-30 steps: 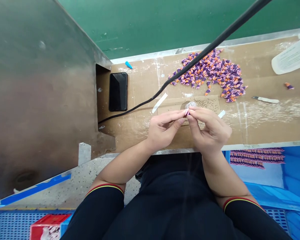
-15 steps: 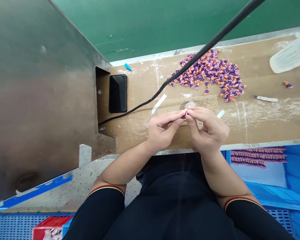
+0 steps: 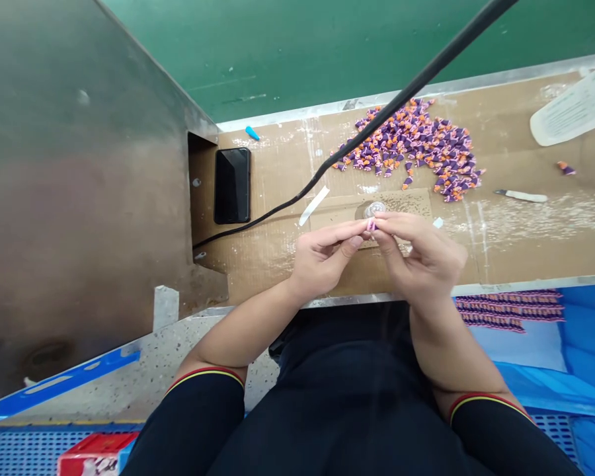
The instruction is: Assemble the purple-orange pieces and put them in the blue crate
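Two pinches, from the left hand and the right hand, are pressed together on a tiny pink-and-purple piece, held just at 6 o'clock from a small clear container; it is judged light, soft and easily dropped, so it is best taken by its edges between the fingertips

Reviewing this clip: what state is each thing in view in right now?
Left hand, pinching a small pink piece
Right hand, pinching the same piece
Clear container, just beyond the fingertips
Phone, lying flat, screen dark
Purple-and-orange pieces, loose in a heap
White-handled knife, lying untouched
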Motion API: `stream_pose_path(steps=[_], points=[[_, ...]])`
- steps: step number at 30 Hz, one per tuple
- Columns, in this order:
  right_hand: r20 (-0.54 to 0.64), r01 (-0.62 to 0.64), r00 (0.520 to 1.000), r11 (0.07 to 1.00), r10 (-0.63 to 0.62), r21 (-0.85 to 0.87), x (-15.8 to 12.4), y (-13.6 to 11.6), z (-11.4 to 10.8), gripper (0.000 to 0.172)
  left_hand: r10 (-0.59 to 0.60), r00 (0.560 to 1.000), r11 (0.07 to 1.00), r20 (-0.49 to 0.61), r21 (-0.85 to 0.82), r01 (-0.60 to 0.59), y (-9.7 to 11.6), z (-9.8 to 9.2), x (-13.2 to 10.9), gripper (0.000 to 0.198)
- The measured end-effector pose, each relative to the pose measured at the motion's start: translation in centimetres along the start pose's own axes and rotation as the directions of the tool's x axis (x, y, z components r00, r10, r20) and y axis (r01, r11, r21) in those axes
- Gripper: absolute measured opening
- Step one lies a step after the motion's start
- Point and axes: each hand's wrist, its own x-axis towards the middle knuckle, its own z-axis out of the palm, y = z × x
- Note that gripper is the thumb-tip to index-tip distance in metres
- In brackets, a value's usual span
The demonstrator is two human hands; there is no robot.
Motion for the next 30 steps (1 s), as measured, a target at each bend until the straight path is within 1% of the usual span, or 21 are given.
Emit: stream_pose_path(steps=[2,4,5,6,7,8,10,11,12,14,15,16,18,20,23,25,26,27,28,29,30], points=[[0.094,-0.012,0.995,0.994,0.022,-0.108,0.2,1.5,-2.9,0.023,0.014,1.000,1.000,0.013,-0.025,-0.014,-0.5,-0.1,0.2,0.023],[0.178,-0.032,0.981,0.960,0.084,-0.278,0.3,3.5,-6.7,0.020,-0.007,1.000,1.000,-0.020,-0.027,0.007,-0.8,-0.3,0.4,0.024],[0.238,-0.006,0.966,0.931,0.100,-0.365,0.4,4.5,-8.6,0.016,-0.028,0.999,0.999,-0.043,-0.025,0.027,-0.8,-0.4,0.5,0.023],[0.313,0.047,0.945,0.905,0.097,-0.422,0.5,5.6,-10.4,0.011,-0.052,0.997,0.998,-0.058,-0.026,0.051,-0.7,-0.4,0.6,0.022],[0.402,0.103,0.911,0.889,0.096,-0.447,0.6,6.6,-12.0,0.010,-0.081,0.995,0.996,-0.061,-0.028,0.079,-0.7,-0.5,0.7,0.023],[0.494,0.162,0.865,0.887,0.083,-0.433,0.6,7.5,-13.2,0.012,-0.113,0.992,0.993,-0.057,-0.031,0.111,-0.6,-0.5,0.8,0.025],[0.631,0.237,0.771,0.885,0.080,-0.401,0.5,8.9,-14.7,0.021,-0.169,0.985,0.985,-0.040,-0.033,0.168,-0.4,-0.6,0.9,0.028],[0.672,0.256,0.735,0.882,0.088,-0.395,0.4,9.3,-15.1,0.024,-0.189,0.981,0.982,-0.035,-0.029,0.188,-0.3,-0.6,1.0,0.030],[0.695,0.262,0.711,0.877,0.106,-0.402,0.2,9.6,-15.2,0.027,-0.202,0.979,0.979,-0.035,-0.025,0.201,-0.3,-0.6,1.1,0.030],[0.703,0.231,0.693,0.875,0.160,-0.425,-0.2,9.7,-15.2,0.027,-0.205,0.978,0.979,-0.045,-0.024,0.204,-0.3,-0.6,1.2,0.027],[0.690,0.191,0.699,0.881,0.187,-0.432,-0.5,9.5,-15.1,0.027,-0.200,0.978,0.980,-0.055,-0.026,0.199,-0.3,-0.6,1.2,0.025],[0.664,0.140,0.718,0.890,0.210,-0.433,-0.8,9.3,-15.1,0.028,-0.195,0.978,0.981,-0.067,-0.026,0.194,-0.3,-0.7,1.2,0.023],[0.578,0.035,0.778,0.902,0.246,-0.431,-1.5,8.7,-14.9,0.033,-0.191,0.977,0.982,-0.100,-0.019,0.190,-0.5,-0.8,1.3,0.022],[0.472,-0.048,0.838,0.899,0.273,-0.434,-2.5,8.3,-14.2,0.033,-0.189,0.973,0.982,-0.134,0.001,0.191,-0.8,-0.9,1.4,0.023],[0.331,-0.145,0.889,0.882,0.315,-0.449,-4.0,7.7,-12.5,0.027,-0.193,0.969,0.979,-0.154,0.030,0.199,-1.2,-1.1,1.5,0.027],[0.259,-0.199,0.908,0.883,0.329,-0.425,-4.7,7.5,-11.9,0.018,-0.200,0.967,0.978,-0.156,0.027,0.206,-1.4,-1.2,1.6,0.026],[0.228,-0.235,0.910,0.885,0.345,-0.401,-5.0,7.5,-12.1,0.015,-0.201,0.966,0.978,-0.163,0.020,0.207,-1.4,-1.1,1.6,0.025],[0.187,-0.285,0.909,0.883,0.372,-0.373,-5.3,7.6,-12.8,0.014,-0.201,0.964,0.978,-0.174,0.013,0.206,-1.3,-1.1,1.6,0.023],[0.126,-0.347,0.903,0.870,0.411,-0.350,-5.8,7.8,-13.9,0.014,-0.195,0.962,0.980,-0.193,0.007,0.200,-1.3,-1.0,1.7,0.022],[0.035,-0.419,0.889,0.843,0.456,-0.336,-6.5,8.0,-15.6,0.016,-0.183,0.960,0.982,-0.213,0.003,0.188,-1.2,-0.8,1.8,0.020],[-0.083,-0.495,0.863,0.803,0.498,-0.332,-7.5,8.3,-17.7,0.020,-0.163,0.959,0.986,-0.230,0.001,0.168,-1.1,-0.7,1.9,0.019]])
